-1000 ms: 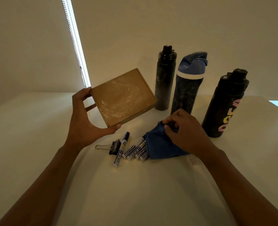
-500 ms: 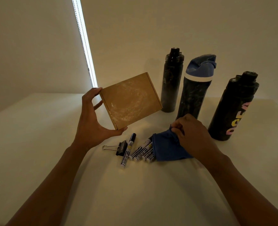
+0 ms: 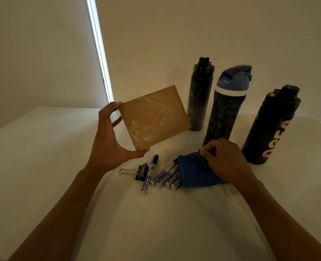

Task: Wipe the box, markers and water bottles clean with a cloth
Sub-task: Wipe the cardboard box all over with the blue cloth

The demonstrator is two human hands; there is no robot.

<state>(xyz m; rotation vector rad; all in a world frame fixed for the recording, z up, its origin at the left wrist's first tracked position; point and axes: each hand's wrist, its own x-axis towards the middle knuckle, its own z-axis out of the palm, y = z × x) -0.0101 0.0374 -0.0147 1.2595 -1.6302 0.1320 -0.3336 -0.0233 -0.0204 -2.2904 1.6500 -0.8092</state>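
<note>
Pale, matte table (image 3: 43, 166) fills the lower frame, dimly lit. Plain cream walls behind meet at a corner. A thin bright strip of daylight (image 3: 99, 53) runs down beside a blind, w/ a bead cord along it.

L hand (image 3: 108, 144) holds a flat cardboard box (image 3: 155, 117) up off the table, left of centre. Thumb is under its near corner, fingers spread wide to the far-left corner, so it's gripped by its short left edge. Box is tilted, broad face turned to the camera, smeared w/ whitish dust. Its long axis runs left to right, rising toward the bottles.

R hand (image 3: 229, 161) is on the table, fingers curled, pinching a fold of a blue cloth (image 3: 191, 172).

A cluster of markers (image 3: 167, 176) lies just left of the cloth, far ends tucked under it, long axes diagonal from near-left to far-right. One single marker (image 3: 149, 175) lies apart, black cap pointing away, touching a black binder clip (image 3: 137, 171).

Three bottles stand upright at the back: slim black bottle (image 3: 200, 97), blue-lidded bottle (image 3: 223, 113), and, nearest on the right, a black bottle w/ coloured letters (image 3: 270, 129). All look dusty.
</note>
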